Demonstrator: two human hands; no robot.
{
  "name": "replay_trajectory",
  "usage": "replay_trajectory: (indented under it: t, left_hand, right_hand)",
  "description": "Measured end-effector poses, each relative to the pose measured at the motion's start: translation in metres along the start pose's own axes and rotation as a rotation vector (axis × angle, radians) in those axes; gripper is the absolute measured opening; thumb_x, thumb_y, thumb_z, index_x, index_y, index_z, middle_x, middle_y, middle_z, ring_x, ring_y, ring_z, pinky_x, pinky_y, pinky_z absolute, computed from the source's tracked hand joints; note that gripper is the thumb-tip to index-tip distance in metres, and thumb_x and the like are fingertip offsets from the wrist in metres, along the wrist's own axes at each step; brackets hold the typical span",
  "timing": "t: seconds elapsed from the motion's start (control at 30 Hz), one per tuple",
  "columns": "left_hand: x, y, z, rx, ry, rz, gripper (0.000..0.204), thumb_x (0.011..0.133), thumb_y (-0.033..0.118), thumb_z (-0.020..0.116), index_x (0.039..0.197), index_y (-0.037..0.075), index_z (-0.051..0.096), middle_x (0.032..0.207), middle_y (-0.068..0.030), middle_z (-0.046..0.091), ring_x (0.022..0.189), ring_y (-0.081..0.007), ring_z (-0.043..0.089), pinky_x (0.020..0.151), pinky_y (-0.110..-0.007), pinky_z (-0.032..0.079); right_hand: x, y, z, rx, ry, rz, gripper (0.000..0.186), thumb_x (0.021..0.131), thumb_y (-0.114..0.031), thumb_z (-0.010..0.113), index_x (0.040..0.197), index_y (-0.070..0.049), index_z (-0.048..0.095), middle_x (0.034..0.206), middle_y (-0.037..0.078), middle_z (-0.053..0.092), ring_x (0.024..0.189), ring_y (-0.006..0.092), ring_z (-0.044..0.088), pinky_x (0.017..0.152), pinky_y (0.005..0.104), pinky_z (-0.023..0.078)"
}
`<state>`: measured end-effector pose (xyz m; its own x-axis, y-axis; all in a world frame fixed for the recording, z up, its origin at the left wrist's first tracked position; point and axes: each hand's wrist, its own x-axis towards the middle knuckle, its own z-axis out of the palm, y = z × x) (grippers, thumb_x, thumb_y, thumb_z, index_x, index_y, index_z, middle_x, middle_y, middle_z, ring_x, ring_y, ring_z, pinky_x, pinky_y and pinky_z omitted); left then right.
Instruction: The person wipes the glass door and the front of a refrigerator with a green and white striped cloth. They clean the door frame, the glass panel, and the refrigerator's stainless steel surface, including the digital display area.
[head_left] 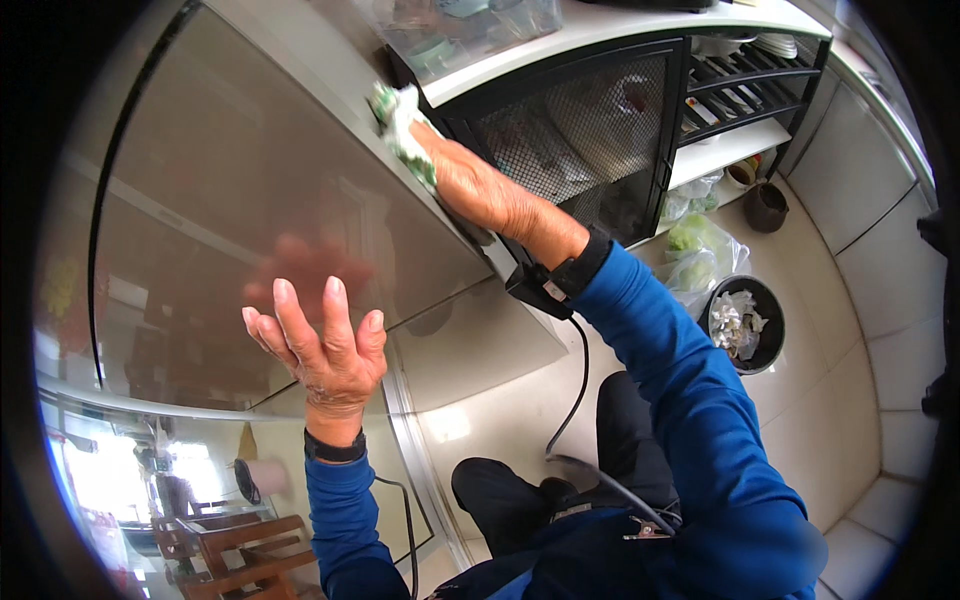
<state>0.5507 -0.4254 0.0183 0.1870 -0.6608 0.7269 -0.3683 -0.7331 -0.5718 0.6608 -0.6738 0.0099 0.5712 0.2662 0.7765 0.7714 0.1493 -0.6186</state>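
My right hand [468,183] holds a white and green cloth [408,135] against the narrow side edge [375,160] of a tall, glossy beige cabinet or appliance [185,210]. Its fingers are wrapped over the cloth and partly hidden. My left hand [330,355] is raised in front of the glossy front, fingers spread and holding nothing, with a pinkish reflection behind it. A black device with a cable [535,290] is strapped near my right wrist.
A black shelving unit [560,120] with mesh doors stands at the upper right, a clear plastic box [465,30] on top. Bagged vegetables [700,250] and a dark pot [765,208] sit on the tiled floor [820,420], near a bin of rubbish [768,345]. A wooden chair [245,545] shows lower left.
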Motion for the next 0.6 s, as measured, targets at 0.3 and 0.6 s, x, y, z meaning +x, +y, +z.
replay_trajectory:
  t: [0.3, 0.6]
  left_hand:
    - [-0.051, 0.027, 0.053, 0.131, 0.072, 0.088, 0.056, 0.105, 0.051, 0.044, 0.145, 0.013, 0.053, 0.159, -0.0229, 0.034, 0.155, -0.0367, 0.012, 0.122, -0.060, 0.013]
    - [-0.050, 0.027, 0.054, 0.163, 0.074, 0.116, 0.058, 0.106, 0.049, 0.042, 0.147, 0.009, 0.048, 0.158, -0.0266, 0.033, 0.152, -0.0397, 0.021, 0.122, -0.061, 0.013]
  right_hand:
    - [-0.156, 0.137, 0.026, 0.054, 0.050, 0.332, 0.058, 0.111, -0.036, 0.026, 0.157, -0.002, 0.027, 0.165, 0.016, 0.025, 0.154, 0.0263, 0.018, 0.125, 0.0350, 0.013]
    - [-0.230, 0.195, 0.053, 0.110, 0.220, 0.679, 0.052, 0.112, -0.028, 0.025, 0.153, 0.003, 0.033, 0.157, 0.021, 0.034, 0.149, 0.0280, 0.029, 0.124, 0.0341, 0.020]
